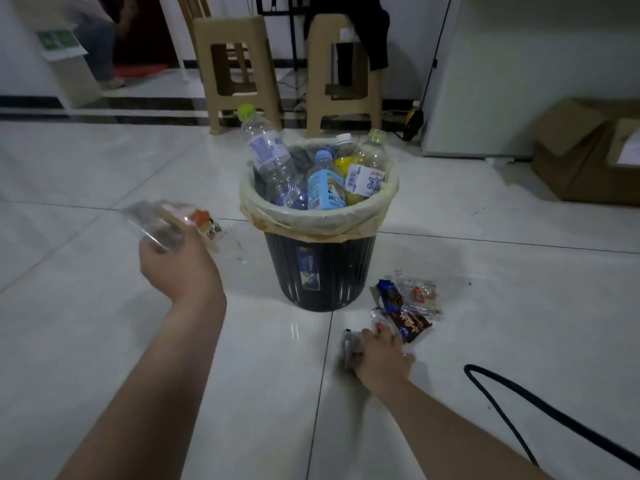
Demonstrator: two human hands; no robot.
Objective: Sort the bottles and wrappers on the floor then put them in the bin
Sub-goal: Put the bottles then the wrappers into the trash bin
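A dark ribbed bin (pixel 322 271) with a pale liner stands on the tiled floor, holding several plastic bottles (pixel 325 187) that stick up above its rim. My left hand (pixel 176 263) is raised to the left of the bin, shut on a clear wrapper (pixel 173 223) with a red and white print. Low by the floor at the bin's front right, my right hand (pixel 377 355) is shut on a blurred, crumpled wrapper (pixel 349 348). A small pile of wrappers (pixel 407 304), dark blue, brown and clear, lies just beyond my right hand.
Two beige plastic stools (pixel 239 71) stand behind the bin. A cardboard box (pixel 588 150) sits at the right, beside a white cabinet (pixel 519 81). A black cable (pixel 540 410) curves over the floor at the lower right. A person's legs show at the far left.
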